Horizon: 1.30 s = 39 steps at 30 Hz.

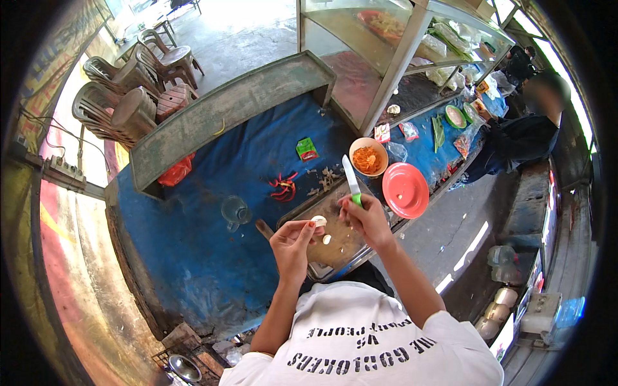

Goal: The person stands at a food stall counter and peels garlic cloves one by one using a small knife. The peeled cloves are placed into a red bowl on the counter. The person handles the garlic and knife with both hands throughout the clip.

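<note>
Between the thumb and fingers of my left hand [293,240] is a pale garlic clove [318,221], held above a worn wooden cutting board [316,253]. A smaller garlic piece [327,239] shows just below that hand. My right hand [369,219] grips a knife [351,176] by its green handle, the blade pointing up and away from me. Beyond the knife stands a cream bowl [357,144] of shredded orange food. A red plate [416,193] to its right carries one small pale bit.
Red chillies [284,187], a glass mug [235,212] and a green packet [307,149] lie on the blue-covered table [193,255]. A glass display case [405,62] rises at the far right. Another person [519,135] works along the right side. Stacked plastic chairs [116,111] stand left.
</note>
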Available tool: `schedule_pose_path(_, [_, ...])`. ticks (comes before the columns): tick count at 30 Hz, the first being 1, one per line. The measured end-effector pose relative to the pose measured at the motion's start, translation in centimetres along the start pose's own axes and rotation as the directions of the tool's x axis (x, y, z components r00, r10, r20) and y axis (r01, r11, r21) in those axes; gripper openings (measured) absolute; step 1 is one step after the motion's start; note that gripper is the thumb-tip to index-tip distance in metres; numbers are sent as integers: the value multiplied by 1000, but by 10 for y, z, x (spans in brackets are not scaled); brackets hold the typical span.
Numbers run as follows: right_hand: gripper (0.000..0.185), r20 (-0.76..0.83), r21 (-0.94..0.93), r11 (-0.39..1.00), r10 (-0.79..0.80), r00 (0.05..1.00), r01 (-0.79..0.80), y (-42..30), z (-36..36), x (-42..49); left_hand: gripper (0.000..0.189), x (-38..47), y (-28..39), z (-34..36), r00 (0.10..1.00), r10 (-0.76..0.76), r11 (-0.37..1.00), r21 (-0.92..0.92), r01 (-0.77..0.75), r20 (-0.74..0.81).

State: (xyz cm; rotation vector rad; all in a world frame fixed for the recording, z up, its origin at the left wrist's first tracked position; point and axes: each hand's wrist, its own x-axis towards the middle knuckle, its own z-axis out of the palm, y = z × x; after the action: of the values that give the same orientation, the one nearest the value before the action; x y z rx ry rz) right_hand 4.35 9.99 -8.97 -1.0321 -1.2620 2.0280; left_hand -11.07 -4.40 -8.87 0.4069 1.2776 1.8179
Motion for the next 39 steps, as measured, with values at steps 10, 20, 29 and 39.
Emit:
schedule_pose_path(10, [32,74,166,957,-253,965,238,-43,17,-82,18,-27,14,64,981,80,984,-173,-49,179])
schedule_pose_path(20, [27,37,210,919,-347,937,332,-50,11,-121,14,-58,26,86,944,164,983,34,-181,286])
schedule_pose_path(29, [19,41,195,967,-178,983,167,-49,-2,-149,23,-68,61,83,625,499,508,382,-772,601])
schedule_pose_path(39, [17,216,441,898,-92,972,-13,-35,-14,-167,21,-72,67,78,484,466,403,310,-861,741])
